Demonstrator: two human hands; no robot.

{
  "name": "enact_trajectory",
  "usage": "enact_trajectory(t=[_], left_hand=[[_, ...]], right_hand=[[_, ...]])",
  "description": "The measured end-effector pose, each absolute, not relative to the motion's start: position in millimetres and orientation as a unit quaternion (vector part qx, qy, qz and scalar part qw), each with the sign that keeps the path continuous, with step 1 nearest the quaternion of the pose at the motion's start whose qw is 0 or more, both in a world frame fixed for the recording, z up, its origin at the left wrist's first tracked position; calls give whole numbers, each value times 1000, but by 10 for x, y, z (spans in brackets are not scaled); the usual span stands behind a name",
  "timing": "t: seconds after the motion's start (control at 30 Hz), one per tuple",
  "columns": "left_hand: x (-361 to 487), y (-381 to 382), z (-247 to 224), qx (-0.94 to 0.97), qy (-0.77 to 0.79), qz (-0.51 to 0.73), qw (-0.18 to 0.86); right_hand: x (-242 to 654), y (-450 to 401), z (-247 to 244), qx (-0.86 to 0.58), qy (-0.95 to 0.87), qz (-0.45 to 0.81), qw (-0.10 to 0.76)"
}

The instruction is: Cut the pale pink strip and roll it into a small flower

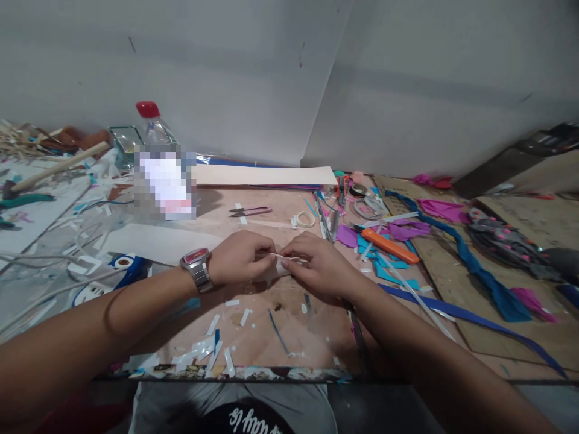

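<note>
Over the middle of the table, my left hand (239,256) and my right hand (319,262) meet at the fingertips. Both pinch a small white strip (279,267), possibly paper, whose exact kind is hard to make out. Part of it is hidden behind the fingers. A metal watch (197,268) is on my left wrist. Beyond the hands lie thread snips (250,211) with a pink handle and a roll of pale tape (305,219). An orange utility knife (389,245) rests among coloured scraps to the right of my right hand.
A blurred bright phone-like object (165,181) stands at back left by a red-capped bottle (155,128). Long cream sheets (266,176) lie along the wall. Cables and a blue-white device (111,280) are at left. Blue ribbon (452,232) crosses the cardboard (488,337) at right.
</note>
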State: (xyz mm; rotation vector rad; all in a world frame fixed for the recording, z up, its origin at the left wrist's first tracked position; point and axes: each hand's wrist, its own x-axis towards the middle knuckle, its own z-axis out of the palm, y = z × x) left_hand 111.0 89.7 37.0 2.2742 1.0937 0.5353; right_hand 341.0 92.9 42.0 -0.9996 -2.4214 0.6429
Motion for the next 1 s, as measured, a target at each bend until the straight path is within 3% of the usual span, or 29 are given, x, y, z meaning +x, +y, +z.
enact_trajectory(t=[0.7, 1.0], left_hand=[[1128, 883, 393, 852, 387, 197, 293], [1124, 895, 397, 795, 412, 211, 392]], right_hand=[[3402, 934, 435, -408, -847, 265, 213], [3414, 932, 430, -361, -879, 183, 251]])
